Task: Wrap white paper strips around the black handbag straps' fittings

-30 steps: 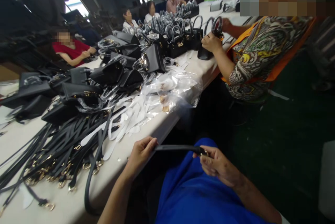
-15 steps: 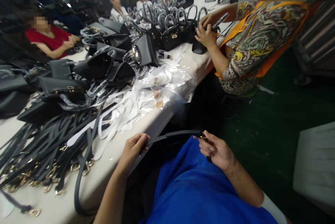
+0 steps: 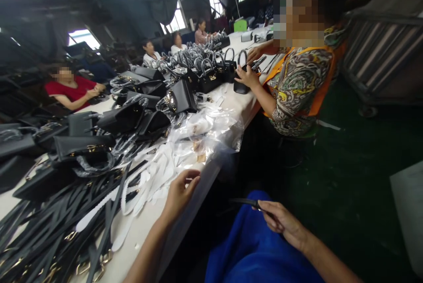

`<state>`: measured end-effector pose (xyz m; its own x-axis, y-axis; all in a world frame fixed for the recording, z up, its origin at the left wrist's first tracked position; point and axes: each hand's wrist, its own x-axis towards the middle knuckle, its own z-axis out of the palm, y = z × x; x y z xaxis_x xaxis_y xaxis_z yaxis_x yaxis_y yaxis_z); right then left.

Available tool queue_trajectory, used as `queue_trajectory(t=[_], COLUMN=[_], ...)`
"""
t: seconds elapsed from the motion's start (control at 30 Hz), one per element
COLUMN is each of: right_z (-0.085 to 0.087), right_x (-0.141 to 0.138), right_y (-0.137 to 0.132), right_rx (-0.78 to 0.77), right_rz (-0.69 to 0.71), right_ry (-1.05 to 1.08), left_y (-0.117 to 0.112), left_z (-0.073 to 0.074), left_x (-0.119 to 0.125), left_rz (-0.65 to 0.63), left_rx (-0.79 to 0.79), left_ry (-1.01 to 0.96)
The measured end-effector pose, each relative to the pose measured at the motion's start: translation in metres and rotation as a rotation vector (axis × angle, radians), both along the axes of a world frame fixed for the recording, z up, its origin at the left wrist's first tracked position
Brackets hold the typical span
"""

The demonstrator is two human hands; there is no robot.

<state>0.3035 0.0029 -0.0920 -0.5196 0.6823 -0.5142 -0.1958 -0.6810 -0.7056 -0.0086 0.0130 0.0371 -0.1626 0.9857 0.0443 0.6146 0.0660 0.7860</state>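
My right hand (image 3: pixel 280 222) is over my blue-clad lap and pinches one end of a black leather strap (image 3: pixel 244 202), which sticks out to the left. My left hand (image 3: pixel 181 191) hovers over the near edge of the long table (image 3: pixel 145 230), fingers loosely curled and apart, holding nothing. It is beside the white paper strips (image 3: pixel 148 177) and clear plastic wrappers (image 3: pixel 211 131). A heap of black straps with gold rings (image 3: pixel 53 230) lies to the left of it.
Black handbags (image 3: pixel 125 117) with wrapped handles crowd the table's middle and far end. A person in a patterned top and orange vest (image 3: pixel 297 89) sits at the right, handling a bag (image 3: pixel 241 87). Other people sit along the far side. Dark green floor lies right.
My left hand has let go of the strap and moved up over the table edge. The right hand keeps the strap's end and has dropped lower. The view has tilted up.
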Motion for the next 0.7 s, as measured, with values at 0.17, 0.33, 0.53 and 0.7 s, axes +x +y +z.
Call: queue_trajectory(t=[0.17, 0.33, 0.53, 0.7], right_z=[-0.043, -0.061, -0.073, -0.081], right_x=[0.001, 0.024, 0.028, 0.031], right_y=[-0.035, -0.048, -0.028, -0.029], right_rx=[-0.124, -0.338, -0.549, -0.583], right_rz=[-0.165, -0.261, -0.365, -0.415], right_ry=[-0.096, -0.058, 0.087, 0.159], left_y=[0.054, 0.094, 0.151, 0.162], left_z=[0.006, -0.014, -0.038, -0.057], left_x=[0.006, 0.005, -0.009, -0.011], left_rz=[0.002, -0.035, 0.058, 0.129], left_rx=[0.125, 0.260, 0.155, 0.089], left_ry=[0.114, 0.304, 0.409, 0.350])
